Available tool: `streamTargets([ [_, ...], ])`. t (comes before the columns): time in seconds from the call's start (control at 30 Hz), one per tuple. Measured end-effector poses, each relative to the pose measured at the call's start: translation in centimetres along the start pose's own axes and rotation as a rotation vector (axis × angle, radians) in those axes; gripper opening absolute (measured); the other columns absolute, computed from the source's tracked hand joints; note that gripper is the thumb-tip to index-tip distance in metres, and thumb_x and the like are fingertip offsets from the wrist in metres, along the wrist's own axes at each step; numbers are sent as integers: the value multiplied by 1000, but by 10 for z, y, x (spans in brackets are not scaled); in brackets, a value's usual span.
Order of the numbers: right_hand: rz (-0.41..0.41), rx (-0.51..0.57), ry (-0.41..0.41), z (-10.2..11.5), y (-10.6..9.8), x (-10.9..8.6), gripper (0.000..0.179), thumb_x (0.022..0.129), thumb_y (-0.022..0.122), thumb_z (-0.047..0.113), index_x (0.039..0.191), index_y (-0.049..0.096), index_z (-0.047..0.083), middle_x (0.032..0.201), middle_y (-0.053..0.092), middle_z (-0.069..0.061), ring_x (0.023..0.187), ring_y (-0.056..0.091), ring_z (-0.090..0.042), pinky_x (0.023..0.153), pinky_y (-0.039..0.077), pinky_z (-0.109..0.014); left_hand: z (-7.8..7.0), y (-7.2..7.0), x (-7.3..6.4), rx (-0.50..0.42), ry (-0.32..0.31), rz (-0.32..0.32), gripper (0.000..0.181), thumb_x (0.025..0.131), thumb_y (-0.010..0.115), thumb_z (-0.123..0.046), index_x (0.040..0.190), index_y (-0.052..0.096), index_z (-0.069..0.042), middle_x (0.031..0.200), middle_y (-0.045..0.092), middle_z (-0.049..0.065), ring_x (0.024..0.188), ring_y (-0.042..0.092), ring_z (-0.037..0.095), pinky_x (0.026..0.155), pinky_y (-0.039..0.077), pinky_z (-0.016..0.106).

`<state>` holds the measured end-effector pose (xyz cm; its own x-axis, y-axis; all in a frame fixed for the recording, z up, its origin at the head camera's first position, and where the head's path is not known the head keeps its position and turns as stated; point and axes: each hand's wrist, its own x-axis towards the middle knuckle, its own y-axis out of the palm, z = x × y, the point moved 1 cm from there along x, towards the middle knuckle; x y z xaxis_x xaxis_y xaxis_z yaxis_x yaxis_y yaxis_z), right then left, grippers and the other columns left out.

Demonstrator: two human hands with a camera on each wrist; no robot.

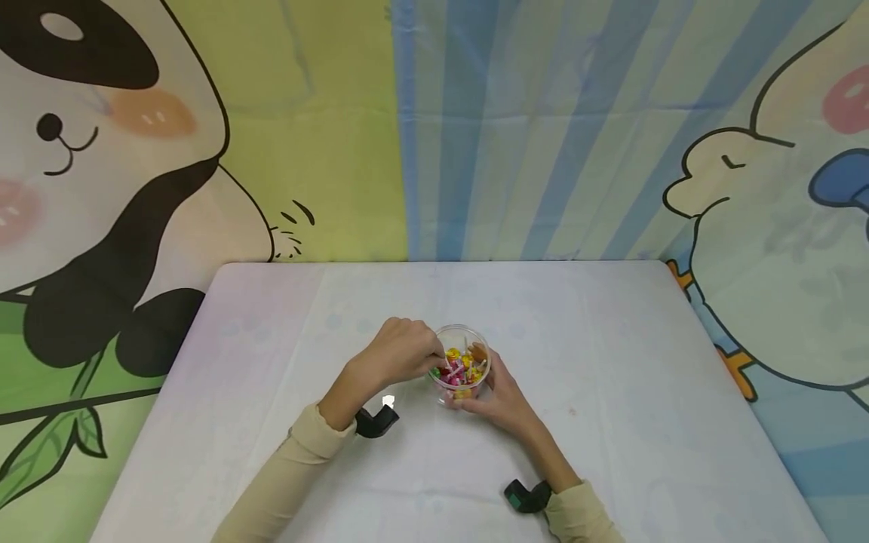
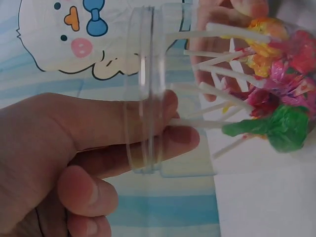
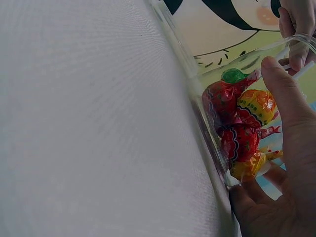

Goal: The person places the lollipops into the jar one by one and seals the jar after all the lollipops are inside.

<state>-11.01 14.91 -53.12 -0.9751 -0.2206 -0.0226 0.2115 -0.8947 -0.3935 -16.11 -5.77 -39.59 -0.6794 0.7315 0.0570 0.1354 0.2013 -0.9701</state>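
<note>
A clear plastic jar (image 1: 460, 326) stands on the table, holding several wrapped lollipops (image 1: 462, 371) in red, pink, yellow and green. My left hand (image 1: 402, 351) reaches in over the rim from the left. In the left wrist view its thumb and forefinger pinch the white stick of a green lollipop (image 2: 289, 129) inside the jar; the other lollipops lie beside it with sticks toward the opening. Around the jar's right side, my right hand (image 1: 501, 396) grips the wall. The right wrist view shows red and yellow lollipops (image 3: 239, 142) through the plastic, thumb on the near side.
A white cloth covers the table (image 1: 597, 332). Its back edge meets a wall hanging (image 1: 529, 136) printed with cartoon animals and stripes. Black wrist cameras (image 1: 376, 422) sit on both wrists, close to the tabletop.
</note>
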Motion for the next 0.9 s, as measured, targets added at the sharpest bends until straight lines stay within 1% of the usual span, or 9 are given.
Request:
streamTargets([
  [0.07,1,-11,0,1,1,0,105,71,87,32,152,21,19,152,36,-8,143,37,-28,113,34,-50,1,3,0,-22,-24,0,10,85,74,-32,81,79,-24,70,71,-11,53,44,2,45,32,19],
  [0.17,5,-15,10,1,1,-1,105,71,87,33,152,21,20,153,35,-8,144,36,-28,113,34,-51,2,9,-2,-70,-66,-29,11,85,74,-32,86,80,-23,77,73,-10,56,46,2,46,32,18],
  [0.3,7,-28,24,2,0,-1,105,71,86,34,152,21,19,154,34,-9,145,34,-29,114,33,-50,3,18,-5,-148,-113,-123,13,85,74,-32,92,80,-22,86,76,-9,61,52,1,47,34,16],
  [0.4,2,-46,12,2,-1,0,106,70,87,34,152,22,17,153,35,-10,144,35,-29,113,34,-50,3,23,-6,-192,-135,-194,14,85,74,-34,91,79,-22,86,76,-9,63,58,1,48,35,15],
  [0.47,-3,-52,1,2,-1,0,105,70,87,33,152,22,16,153,36,-11,143,36,-29,113,35,-50,3,25,-6,-211,-146,-225,15,84,74,-35,90,79,-22,86,76,-9,65,60,1,48,34,15],
  [0.53,-5,-59,-8,2,-1,0,104,71,86,33,152,23,15,152,36,-11,143,36,-30,112,35,-51,3,26,-6,-232,-158,-239,15,84,74,-35,89,79,-22,86,77,-9,65,60,1,47,33,15],
  [0.67,-1,-50,-10,2,0,0,104,72,86,34,152,22,16,153,35,-11,143,36,-30,112,35,-52,3,27,-7,-250,-173,-237,16,83,75,-34,90,80,-21,87,77,-7,64,60,2,46,31,15],
  [0.83,1,-34,-8,2,0,0,104,72,85,34,152,22,15,154,33,-11,145,33,-30,113,33,-52,3,29,-11,-291,-167,-252,13,83,76,-29,92,80,-20,91,77,-5,74,69,10,49,37,16],
  [0.9,0,-28,-10,1,1,0,103,72,86,32,152,22,15,154,33,-11,145,33,-30,114,32,-51,5,31,-15,-328,-160,-277,13,84,76,-27,94,79,-20,92,77,-5,68,67,9,49,38,16],
])
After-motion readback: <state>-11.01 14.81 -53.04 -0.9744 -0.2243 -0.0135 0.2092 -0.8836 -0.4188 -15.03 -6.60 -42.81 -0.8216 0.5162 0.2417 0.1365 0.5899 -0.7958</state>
